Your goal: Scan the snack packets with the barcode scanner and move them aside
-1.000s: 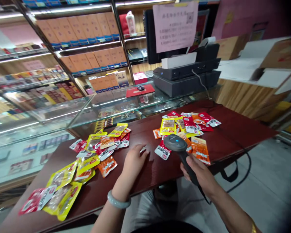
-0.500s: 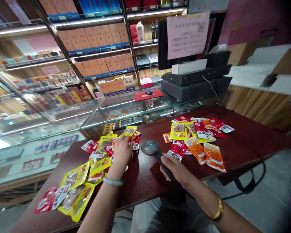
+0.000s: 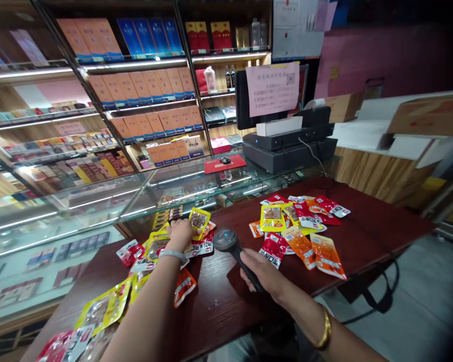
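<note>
My right hand (image 3: 262,271) is wrapped around the handle of a black barcode scanner (image 3: 226,240), its head pointing away to the left above the table. At the far side of the left pile, my left hand (image 3: 181,232) closes on a yellow snack packet (image 3: 200,222) with a clear window, which stands tilted by the thumb. The fingertips are partly hidden. Under and around this hand lie red-and-white packets (image 3: 130,253), yellow ones (image 3: 104,305) and an orange packet (image 3: 184,286). On the right, a second pile holds a yellow packet (image 3: 272,218), red packets (image 3: 274,248) and orange packets (image 3: 327,255).
Beyond the dark red table (image 3: 226,306) runs a glass display counter (image 3: 166,181). A cash register (image 3: 287,151) with a monitor and pink notice (image 3: 274,90) stands behind the right pile. A mouse (image 3: 225,160) sits on a red mat. Boxed goods fill the shelves.
My left hand has shifted within the left pile, and a yellow packet there now stands tilted. An orange packet shows nearer the front. The scanner stays in my right hand; the view has tipped upward.
</note>
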`<state>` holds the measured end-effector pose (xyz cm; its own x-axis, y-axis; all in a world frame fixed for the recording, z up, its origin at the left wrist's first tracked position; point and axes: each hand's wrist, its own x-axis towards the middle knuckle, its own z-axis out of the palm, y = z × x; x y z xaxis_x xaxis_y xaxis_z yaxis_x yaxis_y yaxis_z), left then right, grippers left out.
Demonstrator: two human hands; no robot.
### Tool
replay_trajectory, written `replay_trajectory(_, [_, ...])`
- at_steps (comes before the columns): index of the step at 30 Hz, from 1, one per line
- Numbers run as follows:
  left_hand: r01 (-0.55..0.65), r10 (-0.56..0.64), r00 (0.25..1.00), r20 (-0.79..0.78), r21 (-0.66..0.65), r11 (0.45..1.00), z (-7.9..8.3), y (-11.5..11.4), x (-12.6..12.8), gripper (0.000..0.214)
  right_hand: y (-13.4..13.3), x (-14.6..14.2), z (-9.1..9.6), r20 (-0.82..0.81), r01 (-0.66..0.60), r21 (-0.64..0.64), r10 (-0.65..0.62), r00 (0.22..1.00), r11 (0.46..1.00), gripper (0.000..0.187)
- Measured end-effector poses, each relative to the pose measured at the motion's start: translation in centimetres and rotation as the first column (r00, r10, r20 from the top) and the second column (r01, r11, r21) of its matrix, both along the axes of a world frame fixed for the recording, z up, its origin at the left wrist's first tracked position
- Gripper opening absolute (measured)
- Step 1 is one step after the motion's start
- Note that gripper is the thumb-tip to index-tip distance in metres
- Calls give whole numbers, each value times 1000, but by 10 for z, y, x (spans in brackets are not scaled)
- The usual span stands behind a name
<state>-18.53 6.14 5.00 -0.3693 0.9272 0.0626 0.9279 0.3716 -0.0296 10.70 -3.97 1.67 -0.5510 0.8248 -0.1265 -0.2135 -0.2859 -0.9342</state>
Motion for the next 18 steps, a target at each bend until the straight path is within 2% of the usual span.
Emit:
replay_trajectory(6, [74, -66, 996, -57, 151, 986, 14, -19, 17, 42, 3, 7, 4, -24, 45, 18, -45, 999, 999, 60])
replay_trajectory(8, [58, -59, 998, 5, 159, 986, 19, -27, 27, 42, 2, 14, 7, -42, 81, 37, -79, 996, 996, 58])
replay_trajectory(10, [27, -47, 989, 140, 136, 990, 19, -33, 38, 43, 2, 21, 10, -72, 122, 46, -119, 990, 991, 56])
replay_trajectory(13, [56, -110, 932, 346, 163, 985, 11, -39, 58, 40, 4, 32, 13, -127, 175, 51, -167, 978, 983, 56])
replay_trajectory(18, [112, -219, 861, 459, 249, 962, -11, -31, 88, 29, 8, 52, 13, -174, 214, 58, -201, 964, 975, 59])
